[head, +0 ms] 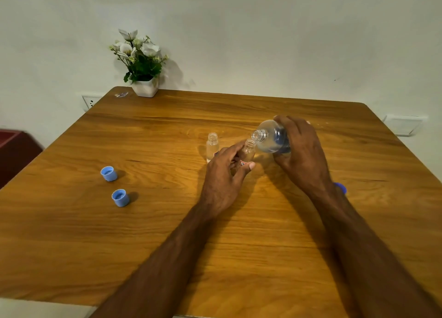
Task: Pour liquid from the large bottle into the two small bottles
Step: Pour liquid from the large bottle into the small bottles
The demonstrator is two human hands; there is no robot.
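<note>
Near the middle of the wooden bench [167, 222], the person's right hand [302, 155] grips the large bottle [270, 138], fingers [287, 122] curled over its shoulder from above and thumb underneath. It is tipped well over to the left, its open mouth right against the mouth of a small bottle [248, 151]. Whether liquid is running across, I cannot tell. The left hand [223, 174] holds that small bottle upright on the bench, pinched between the thumb at its near side and the fingers curled round its far side. A second small bottle [212, 146] stands open just to the left, apart from the pouring, with the left hand's knuckles close by its base. Two blue caps [108, 173] [120, 197] lie well off to the left, open sides up, apart from one another. Another blue cap [341, 188] peeps out from behind the right wrist. At the far left corner sits a white pot of white flowers [144, 87], against the wall.
</note>
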